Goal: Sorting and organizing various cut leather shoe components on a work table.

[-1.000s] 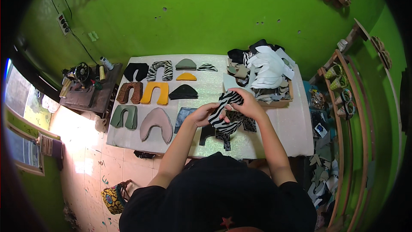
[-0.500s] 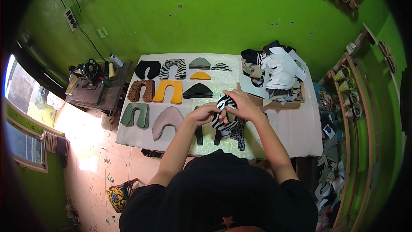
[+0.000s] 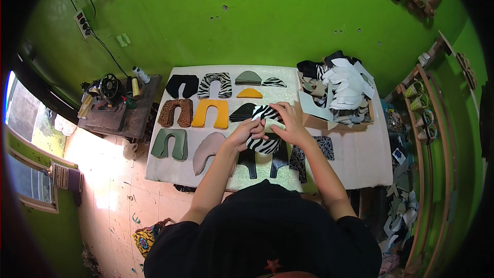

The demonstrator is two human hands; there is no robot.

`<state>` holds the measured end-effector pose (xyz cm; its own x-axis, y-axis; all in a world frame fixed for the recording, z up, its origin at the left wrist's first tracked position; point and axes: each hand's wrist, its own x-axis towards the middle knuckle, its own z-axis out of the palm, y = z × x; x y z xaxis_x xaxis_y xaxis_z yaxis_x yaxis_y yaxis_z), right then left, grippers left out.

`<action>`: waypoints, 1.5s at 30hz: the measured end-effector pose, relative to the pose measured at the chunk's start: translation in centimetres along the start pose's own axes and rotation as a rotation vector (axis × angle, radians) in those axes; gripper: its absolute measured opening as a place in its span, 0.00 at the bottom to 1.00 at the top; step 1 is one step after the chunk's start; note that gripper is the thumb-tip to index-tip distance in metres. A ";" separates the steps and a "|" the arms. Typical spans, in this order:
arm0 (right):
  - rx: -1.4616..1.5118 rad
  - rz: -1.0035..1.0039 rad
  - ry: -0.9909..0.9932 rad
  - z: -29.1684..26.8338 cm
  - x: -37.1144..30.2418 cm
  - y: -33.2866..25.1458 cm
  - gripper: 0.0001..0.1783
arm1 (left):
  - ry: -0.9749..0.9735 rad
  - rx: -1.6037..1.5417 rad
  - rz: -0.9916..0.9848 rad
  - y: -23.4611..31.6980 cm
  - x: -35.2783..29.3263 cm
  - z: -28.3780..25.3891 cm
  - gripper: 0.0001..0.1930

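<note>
Above the near part of the table, my left hand (image 3: 245, 134) and my right hand (image 3: 292, 125) both grip a zebra-print shoe-upper piece (image 3: 265, 145). It curves between my hands, and a pale patch, possibly its backing, shows there. Fingers of both hands are closed on it. Behind it sits a stack of black half-round pieces (image 3: 242, 112), partly covered. Under my hands lie black U-shaped pieces (image 3: 280, 164). Beside my right forearm is a dark patterned piece (image 3: 297, 162), partly hidden by that arm. A pink U-shaped stack (image 3: 207, 153) lies left of my left forearm.
U-shaped stacks in green (image 3: 170, 144), yellow (image 3: 211, 113), leopard print (image 3: 175, 112), black (image 3: 181, 85) and zebra print (image 3: 214, 85) lie on the table's left. A cardboard box (image 3: 337, 124) of scraps stands at the back right. Far left is a sewing machine (image 3: 107, 95).
My hands have spread the zebra-print piece wider and turned it, so a pale patch now shows. The whole view has shifted slightly, with the table now farther right.
</note>
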<state>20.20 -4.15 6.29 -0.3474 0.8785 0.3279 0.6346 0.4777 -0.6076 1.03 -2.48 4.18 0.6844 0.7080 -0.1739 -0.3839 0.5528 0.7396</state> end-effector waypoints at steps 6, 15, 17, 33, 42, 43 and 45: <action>0.147 -0.044 -0.060 1.8 2.2 -0.2 0.27 | -0.112 0.302 -0.168 2.4 -1.6 -2.7 0.14; 0.409 0.198 -0.351 3.7 6.5 0.5 0.14 | -0.102 0.430 -0.152 5.9 -2.5 -8.1 0.18; 0.396 0.186 -0.313 4.3 8.0 -0.1 0.13 | -0.184 0.116 -0.115 6.1 -3.0 -10.9 0.25; 0.384 0.364 0.062 14.2 20.5 5.2 0.14 | 0.364 0.058 0.129 9.2 0.2 -20.5 0.17; 0.195 0.460 0.067 20.9 25.5 8.6 0.23 | 0.821 0.834 0.326 11.3 6.1 -31.0 0.14; 0.195 0.429 0.112 21.3 25.7 8.0 0.24 | 0.876 0.900 0.336 11.5 6.1 -32.2 0.15; 0.164 0.465 0.161 21.0 25.4 9.3 0.24 | 0.949 1.065 0.265 11.5 8.1 -31.0 0.19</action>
<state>2.78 22.53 -6.22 0.0644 0.9934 0.0950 0.5753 0.0408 -0.8169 -17.08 23.24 -8.93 -0.1551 0.9879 -0.0015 0.4918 0.0786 0.8672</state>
